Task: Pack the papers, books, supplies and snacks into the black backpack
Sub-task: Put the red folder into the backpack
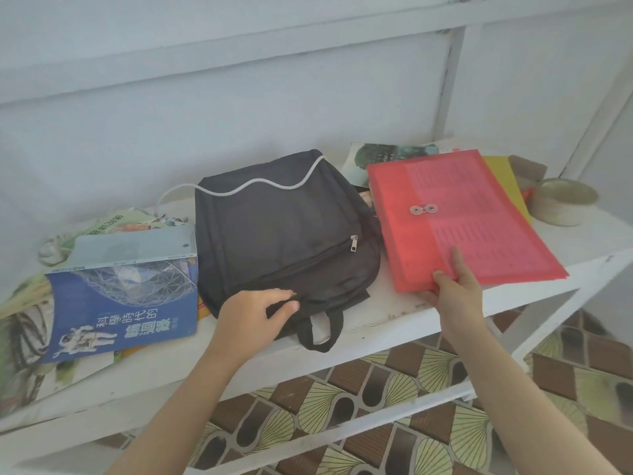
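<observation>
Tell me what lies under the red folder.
Under the red folder, a yellow folder pokes out on the right and a green-pictured magazine at the far end. The right hand pinches its near edge. Anything else beneath is covered.

Count recorded: one backpack (pixel 287 234). Right of the backpack, one red folder (pixel 462 221), one yellow folder (pixel 503 174) and one round tub (pixel 561 204) were counted. Left of it, one blue book (pixel 126 303) was counted; magazines (pixel 116 222) not countable.

Centre: black backpack (pixel 284 234) lying flat; red translucent folder (pixel 462 217), string-tied, just right; blue book (pixel 126 303) leaning just left.
</observation>
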Action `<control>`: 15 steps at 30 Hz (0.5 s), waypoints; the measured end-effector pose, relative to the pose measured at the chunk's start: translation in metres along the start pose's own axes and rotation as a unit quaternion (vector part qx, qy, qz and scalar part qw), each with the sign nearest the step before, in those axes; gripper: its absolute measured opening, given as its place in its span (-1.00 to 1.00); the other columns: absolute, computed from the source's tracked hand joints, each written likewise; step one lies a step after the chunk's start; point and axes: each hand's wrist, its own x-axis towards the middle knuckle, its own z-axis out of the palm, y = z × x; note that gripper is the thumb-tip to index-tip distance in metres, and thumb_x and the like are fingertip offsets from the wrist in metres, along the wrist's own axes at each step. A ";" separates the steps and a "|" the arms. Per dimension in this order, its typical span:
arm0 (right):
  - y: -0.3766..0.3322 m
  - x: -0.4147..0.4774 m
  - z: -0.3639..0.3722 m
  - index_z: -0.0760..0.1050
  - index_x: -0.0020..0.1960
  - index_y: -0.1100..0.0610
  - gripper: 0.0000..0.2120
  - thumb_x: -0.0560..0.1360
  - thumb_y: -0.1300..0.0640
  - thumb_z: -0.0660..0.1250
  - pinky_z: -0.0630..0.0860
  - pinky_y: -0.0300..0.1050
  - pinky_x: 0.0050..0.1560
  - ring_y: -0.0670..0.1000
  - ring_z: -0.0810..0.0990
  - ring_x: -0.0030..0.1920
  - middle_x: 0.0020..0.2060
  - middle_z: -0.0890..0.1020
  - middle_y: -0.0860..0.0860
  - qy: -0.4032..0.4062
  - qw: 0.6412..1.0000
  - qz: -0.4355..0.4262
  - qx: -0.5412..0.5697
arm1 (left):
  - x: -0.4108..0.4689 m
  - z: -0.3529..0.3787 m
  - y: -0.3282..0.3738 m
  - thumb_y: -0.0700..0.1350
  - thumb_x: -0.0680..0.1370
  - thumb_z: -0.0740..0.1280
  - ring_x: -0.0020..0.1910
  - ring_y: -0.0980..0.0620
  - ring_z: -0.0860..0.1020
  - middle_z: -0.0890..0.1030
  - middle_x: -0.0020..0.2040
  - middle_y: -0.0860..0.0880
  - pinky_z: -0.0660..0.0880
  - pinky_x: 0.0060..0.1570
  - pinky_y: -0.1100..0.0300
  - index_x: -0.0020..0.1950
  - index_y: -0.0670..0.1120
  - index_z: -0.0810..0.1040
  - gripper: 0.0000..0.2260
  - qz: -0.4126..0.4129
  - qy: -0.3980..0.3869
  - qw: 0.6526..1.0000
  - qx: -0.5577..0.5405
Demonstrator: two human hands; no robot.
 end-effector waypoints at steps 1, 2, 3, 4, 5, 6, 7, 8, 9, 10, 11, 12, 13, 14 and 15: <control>-0.001 -0.001 0.000 0.17 0.50 -0.04 -0.45 0.59 0.34 0.14 0.54 -0.11 0.05 -0.02 0.51 0.11 0.46 0.23 -0.05 -0.002 1.000 0.000 0.000 | 0.004 -0.003 0.002 0.00 0.51 0.37 0.07 0.16 0.56 0.65 0.08 0.08 0.35 0.03 0.34 0.11 0.00 0.65 -0.78 -0.032 -0.011 0.999 -0.020; -0.001 -0.002 -0.001 0.17 0.50 -0.05 -0.45 0.59 0.34 0.14 0.54 -0.12 0.04 -0.04 0.52 0.08 0.46 0.23 -0.05 -0.005 1.000 0.001 0.001 | 0.009 -0.008 0.003 -0.03 0.50 0.38 0.00 0.17 0.57 0.67 0.00 0.09 0.37 -0.01 0.33 0.05 -0.01 0.67 -0.83 -0.066 -0.027 0.996 -0.059; -0.002 -0.003 -0.001 0.17 0.50 -0.05 -0.45 0.59 0.34 0.14 0.54 -0.12 0.03 -0.06 0.52 0.04 0.46 0.23 -0.06 -0.007 1.000 0.003 0.001 | 0.015 -0.013 0.005 -0.07 0.49 0.39 -0.05 0.18 0.57 0.68 -0.09 0.13 0.39 -0.05 0.31 -0.03 -0.01 0.69 -0.89 -0.105 -0.038 0.987 -0.117; -0.002 -0.003 -0.002 0.16 0.50 -0.05 -0.45 0.59 0.34 0.14 0.54 -0.13 0.03 -0.09 0.52 0.02 0.46 0.23 -0.06 -0.011 1.000 0.005 0.000 | 0.020 -0.018 0.008 -0.12 0.48 0.41 -0.10 0.21 0.57 0.67 -0.20 0.18 0.39 -0.09 0.33 -0.12 0.00 0.69 -0.93 -0.144 -0.048 0.972 -0.182; -0.003 -0.004 -0.002 0.16 0.50 -0.05 -0.44 0.60 0.34 0.14 0.55 -0.13 0.03 -0.09 0.52 0.01 0.46 0.22 -0.06 -0.014 1.000 0.007 -0.001 | 0.026 -0.023 0.011 -0.17 0.47 0.42 -0.15 0.24 0.55 0.64 -0.30 0.23 0.38 -0.15 0.39 -0.20 0.01 0.67 -0.90 -0.175 -0.048 0.955 -0.235; -0.003 -0.005 -0.003 0.15 0.50 -0.05 -0.44 0.60 0.34 0.14 0.55 -0.13 0.02 -0.08 0.52 0.04 0.47 0.22 -0.05 -0.019 1.000 0.010 -0.002 | 0.032 -0.026 0.014 -0.20 0.47 0.41 -0.20 0.29 0.52 0.61 -0.35 0.26 0.35 -0.20 0.44 -0.22 -0.01 0.66 -0.88 -0.197 -0.044 0.946 -0.255; -0.003 -0.005 -0.004 0.14 0.51 -0.05 -0.44 0.60 0.33 0.14 0.55 -0.14 0.00 -0.04 0.52 0.08 0.47 0.22 -0.05 -0.023 1.000 0.011 -0.002 | 0.037 -0.028 0.017 -0.20 0.49 0.39 -0.24 0.30 0.50 0.58 -0.35 0.28 0.34 -0.23 0.48 -0.20 -0.04 0.65 -0.90 -0.210 -0.036 0.944 -0.251; -0.003 -0.005 -0.006 0.14 0.51 -0.05 -0.44 0.60 0.33 0.14 0.56 -0.15 -0.02 -0.02 0.51 0.12 0.46 0.22 -0.05 -0.026 1.000 0.012 -0.003 | 0.041 -0.030 0.020 -0.19 0.51 0.37 -0.26 0.29 0.49 0.57 -0.32 0.27 0.34 -0.21 0.48 -0.14 -0.05 0.64 -0.93 -0.214 -0.022 0.949 -0.231; -0.003 -0.006 -0.006 0.13 0.51 -0.04 -0.44 0.60 0.33 0.14 0.56 -0.15 -0.02 0.00 0.50 0.15 0.46 0.22 -0.05 -0.030 0.999 0.012 -0.005 | 0.044 -0.031 0.021 -0.17 0.53 0.34 -0.23 0.26 0.49 0.58 -0.24 0.21 0.36 -0.13 0.43 -0.08 -0.05 0.62 -0.93 -0.203 0.006 0.959 -0.195; -0.003 -0.006 -0.007 0.13 0.51 -0.04 -0.44 0.60 0.33 0.14 0.56 -0.14 0.00 0.02 0.50 0.17 0.46 0.21 -0.05 -0.034 0.999 0.012 -0.007 | 0.045 -0.032 0.021 -0.15 0.55 0.32 -0.18 0.20 0.50 0.60 -0.15 0.13 0.37 -0.06 0.35 -0.03 -0.04 0.61 -0.92 -0.174 0.044 0.973 -0.142; -0.004 -0.006 -0.008 0.13 0.51 -0.04 -0.44 0.60 0.33 0.14 0.55 -0.13 0.02 0.02 0.50 0.19 0.47 0.20 -0.05 -0.039 0.999 0.014 -0.007 | 0.044 -0.032 0.022 -0.14 0.57 0.29 -0.14 0.12 0.53 0.61 -0.09 0.07 0.39 -0.04 0.28 0.03 -0.04 0.59 -0.89 -0.129 0.084 0.984 -0.088; -0.004 -0.005 -0.008 0.12 0.51 -0.05 -0.44 0.60 0.33 0.13 0.55 -0.12 0.05 0.03 0.50 0.20 0.48 0.19 -0.04 -0.044 0.999 0.018 -0.007 | 0.042 -0.031 0.019 -0.15 0.58 0.27 -0.15 0.07 0.55 0.62 -0.07 0.03 0.43 -0.05 0.24 0.13 -0.04 0.56 -0.84 -0.075 0.113 0.990 -0.038; -0.004 -0.006 -0.009 0.11 0.51 -0.05 -0.44 0.61 0.33 0.13 0.55 -0.11 0.06 0.03 0.50 0.20 0.48 0.19 -0.04 -0.049 0.999 0.021 -0.007 | 0.040 -0.028 0.016 -0.17 0.59 0.25 -0.17 0.02 0.57 0.63 -0.06 0.00 0.48 -0.08 0.20 0.23 -0.04 0.50 -0.78 -0.018 0.134 0.991 0.004; -0.004 -0.006 -0.010 0.11 0.51 -0.06 -0.44 0.61 0.33 0.12 0.55 -0.11 0.05 0.03 0.50 0.19 0.48 0.18 -0.04 -0.053 0.998 0.022 -0.007 | 0.039 -0.025 0.012 -0.19 0.60 0.23 -0.17 -0.03 0.60 0.63 -0.02 -0.03 0.52 -0.09 0.14 0.29 -0.03 0.45 -0.74 0.034 0.146 0.988 0.041; -0.004 -0.005 -0.010 0.11 0.51 -0.06 -0.44 0.61 0.33 0.12 0.56 -0.11 0.03 0.03 0.50 0.18 0.48 0.19 -0.04 -0.055 0.998 0.021 -0.007 | 0.040 -0.023 0.010 -0.20 0.60 0.22 -0.12 -0.08 0.62 0.62 0.06 -0.05 0.55 -0.07 0.08 0.30 -0.01 0.43 -0.72 0.072 0.153 0.983 0.067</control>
